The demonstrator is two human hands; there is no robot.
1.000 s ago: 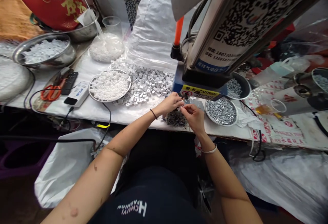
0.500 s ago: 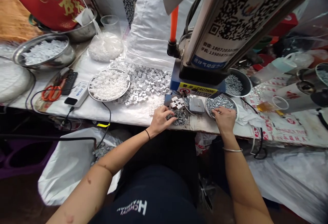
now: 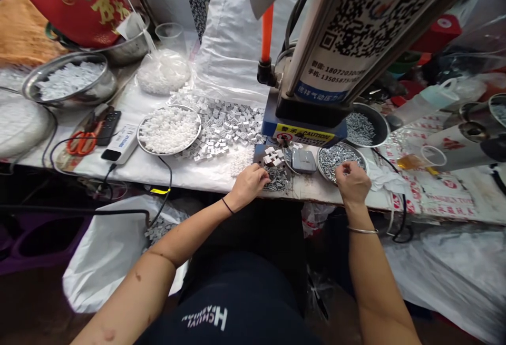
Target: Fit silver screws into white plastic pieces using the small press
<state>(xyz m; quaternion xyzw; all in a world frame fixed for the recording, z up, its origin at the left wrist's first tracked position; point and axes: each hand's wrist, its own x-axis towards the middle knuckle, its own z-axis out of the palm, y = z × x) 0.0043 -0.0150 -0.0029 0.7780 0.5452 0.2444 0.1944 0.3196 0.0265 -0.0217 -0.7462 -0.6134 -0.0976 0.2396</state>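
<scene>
My left hand (image 3: 250,183) is at the near edge of a pile of small dark metal parts (image 3: 278,180), its fingertips pinched together. Whatever they hold is too small to see. Over the near rim of a round metal dish of silvery pins or screws (image 3: 336,156), my right hand (image 3: 353,183) is closed with curled fingers; its contents are hidden. Between the hands lie a few white square plastic pieces (image 3: 273,156) on the base of a blue press (image 3: 304,128), and a grey metal block (image 3: 303,161).
Left of the press spread loose grey-white plastic pieces (image 3: 227,124) and a dish of white beads (image 3: 169,130). A second bowl of metal pins (image 3: 360,128) stands behind the right dish. Orange-handled scissors (image 3: 81,144), a white power bank (image 3: 122,145) and cables lie farther left.
My left hand's thumb and fingers have come together into a pinch. My right hand has drawn back slightly rightward from the pins, and its fingers have curled in.
</scene>
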